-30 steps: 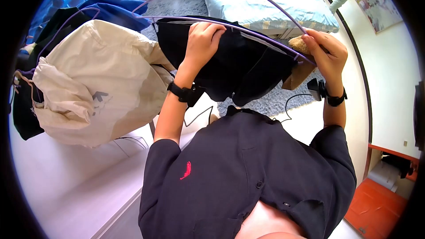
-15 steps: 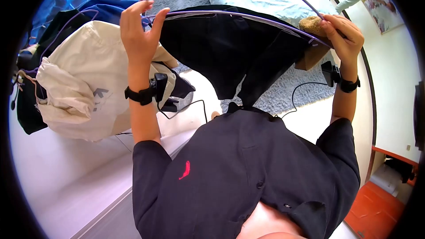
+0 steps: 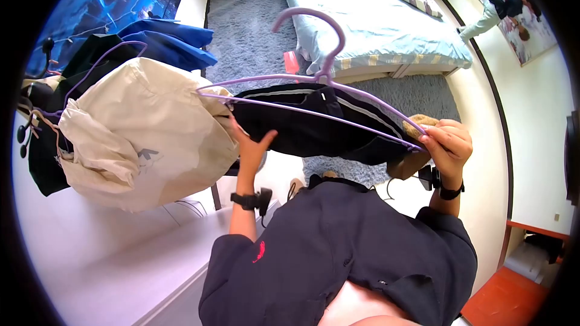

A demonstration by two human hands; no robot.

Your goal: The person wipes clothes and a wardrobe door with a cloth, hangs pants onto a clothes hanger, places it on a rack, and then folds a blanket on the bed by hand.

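Observation:
A purple clothes hanger [image 3: 327, 72] is held up in front of me, its hook pointing up and away. Black trousers [image 3: 290, 124] hang at it, waistband along the lower bar. My right hand [image 3: 448, 145] pinches the hanger's right end between thumb and fingers. Below the left end, my left hand [image 3: 251, 143] is beside the trousers with thumb spread and fingers stretched upward, some partly hidden. It touches or nearly touches the edge of a beige jacket [image 3: 163, 127], which hangs at the left.
Dark and blue clothes [image 3: 169, 39] hang behind the jacket on a rack. Beyond are a bed [image 3: 374, 36], a grey rug [image 3: 241, 30] and a pink object [image 3: 291, 62]. A brown fuzzy thing [image 3: 417, 124] is behind my right hand. An orange-red surface [image 3: 504, 293] lies at lower right.
The hanger and trousers have come lower, and the hook now shows. My left hand has left the hanger bar and moved down and right. My right hand has lowered, still gripping the right end.

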